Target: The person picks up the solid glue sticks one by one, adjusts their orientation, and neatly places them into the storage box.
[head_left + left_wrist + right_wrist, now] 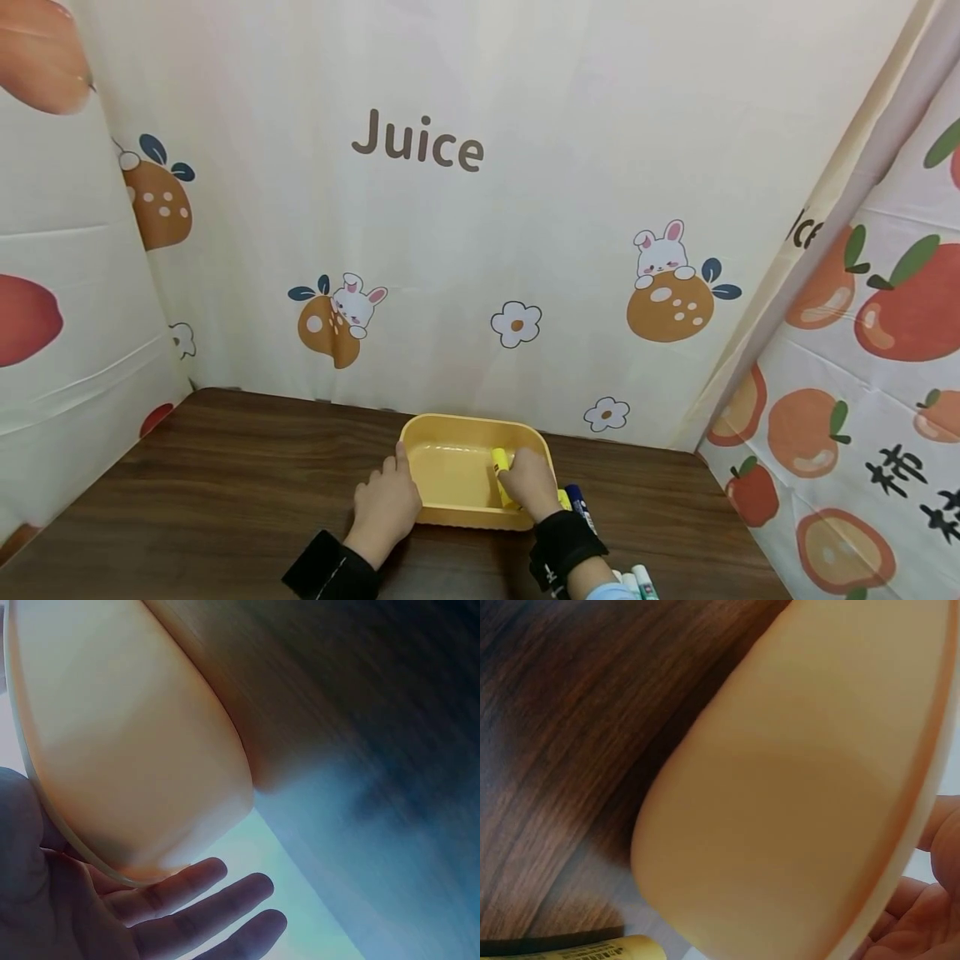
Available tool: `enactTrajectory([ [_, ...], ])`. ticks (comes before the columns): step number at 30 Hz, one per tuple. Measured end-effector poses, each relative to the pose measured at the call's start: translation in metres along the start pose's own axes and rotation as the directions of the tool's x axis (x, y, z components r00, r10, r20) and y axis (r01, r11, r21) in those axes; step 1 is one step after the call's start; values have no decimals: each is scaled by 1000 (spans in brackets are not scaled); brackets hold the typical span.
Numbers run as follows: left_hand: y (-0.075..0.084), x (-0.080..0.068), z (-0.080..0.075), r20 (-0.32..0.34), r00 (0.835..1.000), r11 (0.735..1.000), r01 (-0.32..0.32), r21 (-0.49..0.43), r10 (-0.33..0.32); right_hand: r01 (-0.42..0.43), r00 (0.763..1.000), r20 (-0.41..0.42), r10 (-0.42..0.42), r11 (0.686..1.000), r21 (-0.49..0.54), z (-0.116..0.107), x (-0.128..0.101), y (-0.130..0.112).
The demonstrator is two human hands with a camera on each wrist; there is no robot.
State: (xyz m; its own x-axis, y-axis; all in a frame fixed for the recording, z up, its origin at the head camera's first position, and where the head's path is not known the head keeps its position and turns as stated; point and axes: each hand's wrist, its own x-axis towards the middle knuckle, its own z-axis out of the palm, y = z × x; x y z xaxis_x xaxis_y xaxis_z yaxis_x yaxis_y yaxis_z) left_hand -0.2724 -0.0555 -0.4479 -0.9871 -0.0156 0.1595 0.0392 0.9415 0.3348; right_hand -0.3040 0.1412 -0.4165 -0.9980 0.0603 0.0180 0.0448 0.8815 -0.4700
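Right hand clamped on a yellow marker, thumb and fingers pinching it inside the right end of the yellow tray; marker leans, lower end toward the near wall, can't tell if it touches the bottom; left hand at the tray's left end, index finger against the rim, other fingers spread apart and straight, not wrapped round anything; tray sits on the brown table; main risk, marker let go while tilted, so it tips over and rolls across the smooth tray bottom; pinch looks like fingertips mostly, so a loose hold could let it twist or slip; tray looks light, so a hard push down or sideways by the right hand could slide it, the left hand's light contact likely giving little hold; left hand pressing too hard on the rim could tip it; second yellow marker and blue marker lie just outside the right end, close to the black wristband, so a low wrist could knock them rolling; white markers beside the right sleeve, same knock risk if the forearm swings outward
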Motion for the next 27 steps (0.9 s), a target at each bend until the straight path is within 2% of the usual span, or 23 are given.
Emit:
enactTrajectory([
  [13,1,0,-1,6,1000,1000,7,-10,-7,-21,1000,-8,21,1000,-20,10,3,7],
  [27,1,2,4,-6,1000,1000,10,-5,-10,14,1000,-16,-15,999,-52,13,-2,3],
])
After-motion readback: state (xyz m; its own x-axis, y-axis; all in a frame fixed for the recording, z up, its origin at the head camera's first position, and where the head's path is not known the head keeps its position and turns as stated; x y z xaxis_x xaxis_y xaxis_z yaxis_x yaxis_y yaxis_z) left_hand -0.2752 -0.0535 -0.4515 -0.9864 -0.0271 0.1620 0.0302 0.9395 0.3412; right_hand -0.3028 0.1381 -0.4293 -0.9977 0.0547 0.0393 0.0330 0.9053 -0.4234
